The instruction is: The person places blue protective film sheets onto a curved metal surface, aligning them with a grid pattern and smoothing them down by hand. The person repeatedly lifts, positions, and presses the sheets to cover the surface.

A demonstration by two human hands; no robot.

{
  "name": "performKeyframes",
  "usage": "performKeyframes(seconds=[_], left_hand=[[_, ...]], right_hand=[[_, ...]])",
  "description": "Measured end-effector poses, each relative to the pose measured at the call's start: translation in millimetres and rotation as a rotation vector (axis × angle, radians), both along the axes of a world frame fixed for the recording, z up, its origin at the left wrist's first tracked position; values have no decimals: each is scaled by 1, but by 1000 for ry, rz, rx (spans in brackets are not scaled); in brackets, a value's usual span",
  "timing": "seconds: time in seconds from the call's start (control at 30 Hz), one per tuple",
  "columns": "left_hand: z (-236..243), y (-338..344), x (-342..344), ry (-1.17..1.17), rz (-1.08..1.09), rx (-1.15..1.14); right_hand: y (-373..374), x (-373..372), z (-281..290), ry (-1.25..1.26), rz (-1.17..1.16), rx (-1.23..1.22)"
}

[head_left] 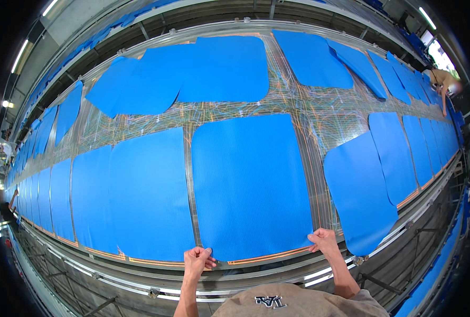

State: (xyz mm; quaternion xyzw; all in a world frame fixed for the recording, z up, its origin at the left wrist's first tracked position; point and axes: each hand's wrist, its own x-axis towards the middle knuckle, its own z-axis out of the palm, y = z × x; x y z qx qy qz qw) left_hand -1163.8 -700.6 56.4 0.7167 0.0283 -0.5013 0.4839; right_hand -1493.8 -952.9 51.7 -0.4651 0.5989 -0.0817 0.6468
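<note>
Flat on the long table lies a ribbed blue fabric panel (251, 185) with rounded far corners, directly in front of me. My left hand (199, 260) is closed in a pinch at its near left corner. At the near right corner my right hand (325, 242) pinches the edge between thumb and fingers. Left of this panel, across a narrow strip of bare table, lies another blue panel (148, 193). To the right, a blue piece with a curved outline (359, 195) hangs slightly over the near edge.
The table surface (319, 124) is crisscrossed with coloured lines. Larger blue pieces (229, 68) lie along the far side, one with a folded edge (359, 68). Metal rails (277, 282) run along the near edge. One person (443, 82) leans in at far right, another (7, 208) at far left.
</note>
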Motion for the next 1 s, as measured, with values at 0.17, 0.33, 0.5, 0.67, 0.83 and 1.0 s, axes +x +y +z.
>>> performKeyframes(seconds=[0.17, 0.33, 0.5, 0.67, 0.83, 1.0], left_hand=[[2, -2, 0, 6, 0, 26], [1, -4, -3, -9, 16, 37], [-1, -3, -3, -20, 20, 36], [0, 2, -3, -27, 10, 7], [4, 3, -5, -63, 60, -6], [-3, 6, -8, -58, 84, -49]], right_hand=[[-2, 0, 3, -20, -9, 36], [-2, -2, 4, -28, -23, 37], [-6, -2, -1, -43, -9, 26], [-4, -1, 2, -26, 28, 51], [-1, 1, 1, -17, 22, -15], [3, 12, 9, 42, 19, -64]])
